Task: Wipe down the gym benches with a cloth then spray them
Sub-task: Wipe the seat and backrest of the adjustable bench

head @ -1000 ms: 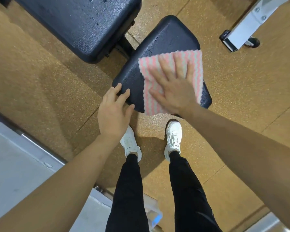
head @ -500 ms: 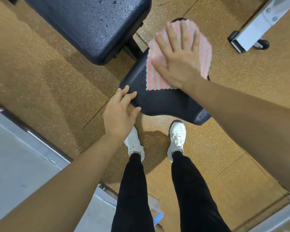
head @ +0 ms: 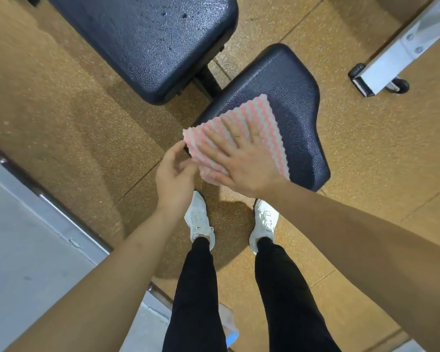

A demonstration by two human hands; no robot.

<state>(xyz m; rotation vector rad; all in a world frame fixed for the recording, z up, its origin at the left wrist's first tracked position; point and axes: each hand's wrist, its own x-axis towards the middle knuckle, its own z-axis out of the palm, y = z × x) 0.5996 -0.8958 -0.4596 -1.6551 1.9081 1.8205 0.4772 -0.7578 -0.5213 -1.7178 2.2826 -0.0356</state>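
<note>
— Where's the cloth point(head: 254, 115)?
— Under the right hand point(head: 247, 163), whose fingers are straight and spread, pressing it flat on the seat pad point(head: 290, 90). One corner pokes out beyond the fingertips.
— And the left hand point(head: 174, 176)?
— Its fingers are curled at the cloth's edge, beside the right thumb. I can't tell whether they pinch it.

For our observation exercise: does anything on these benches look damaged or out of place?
The long bench pad shows a few small dark marks; dents or droplets, I cannot tell. The cloth overhangs the seat pad's near left edge.
</note>
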